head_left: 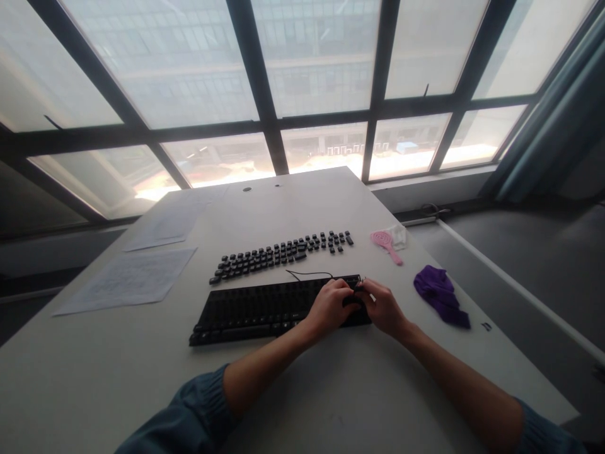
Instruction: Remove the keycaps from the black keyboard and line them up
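One white table [302,211] carries the things. The keyboard [255,309] lies mid-table, one end toward the right edge; hard pressure on that end alone could skid or tip it. Over that end, the left hand [331,304] and right hand [384,308] come close together, fingers curled in; I cannot tell whether they pinch anything small. If they do, a slip could flick it toward the right edge. Beside that edge, the cloth [439,293] could be dragged off by a wide sweep of the right hand. The brush [382,239] lies farther along it, less exposed. The cable [312,273] loops out behind the keyboard and might snag if that shifts. Toward the far edge, loose keys [276,254] sit in rows that a careless reach would jumble.
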Demonstrator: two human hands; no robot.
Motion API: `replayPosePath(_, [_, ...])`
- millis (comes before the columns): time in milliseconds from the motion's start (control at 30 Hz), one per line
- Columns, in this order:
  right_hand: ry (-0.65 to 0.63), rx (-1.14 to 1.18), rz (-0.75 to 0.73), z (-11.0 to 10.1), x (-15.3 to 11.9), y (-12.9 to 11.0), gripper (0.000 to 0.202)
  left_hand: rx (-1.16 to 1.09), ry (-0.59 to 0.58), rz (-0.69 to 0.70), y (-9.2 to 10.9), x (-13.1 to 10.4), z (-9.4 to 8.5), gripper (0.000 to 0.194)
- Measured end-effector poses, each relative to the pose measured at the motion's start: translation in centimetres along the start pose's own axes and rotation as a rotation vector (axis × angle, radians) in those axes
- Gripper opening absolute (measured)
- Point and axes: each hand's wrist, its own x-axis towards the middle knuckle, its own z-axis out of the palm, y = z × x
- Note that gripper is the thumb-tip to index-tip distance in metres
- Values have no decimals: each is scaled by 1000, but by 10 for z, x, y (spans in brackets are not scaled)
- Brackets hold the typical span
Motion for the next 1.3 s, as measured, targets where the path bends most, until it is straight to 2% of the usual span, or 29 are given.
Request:
replayPosePath(167, [51, -39, -112, 7, -4, 6, 15, 106, -41, -27, 4, 2, 0, 9])
replayPosePath(267, [103, -42, -124, 13, -6, 8, 17, 197, -76, -40, 8, 2, 1, 7])
replayPosePath(467, [227, -4, -3, 20, -10, 10, 15, 296, -93, 1, 15, -2, 8, 7])
replayPosePath(667, [214, 55, 92, 19, -9, 11, 14, 316, -87, 38, 14, -4, 13, 9])
replayPosePath(900, [271, 44, 87, 20, -11, 9, 14, 273, -40, 47, 12, -5, 11, 10])
replayPosePath(1067, [323, -48, 32, 19, -8, 3, 12, 192, 95, 74, 10, -5, 9, 10])
replayPosePath(1133, [328, -87, 65, 18, -6, -1, 11, 163, 137, 94, 9, -6, 9, 10])
replayPosePath(1300, [241, -93, 217, 16, -6, -10, 13, 130, 162, 125, 11, -7, 6, 17])
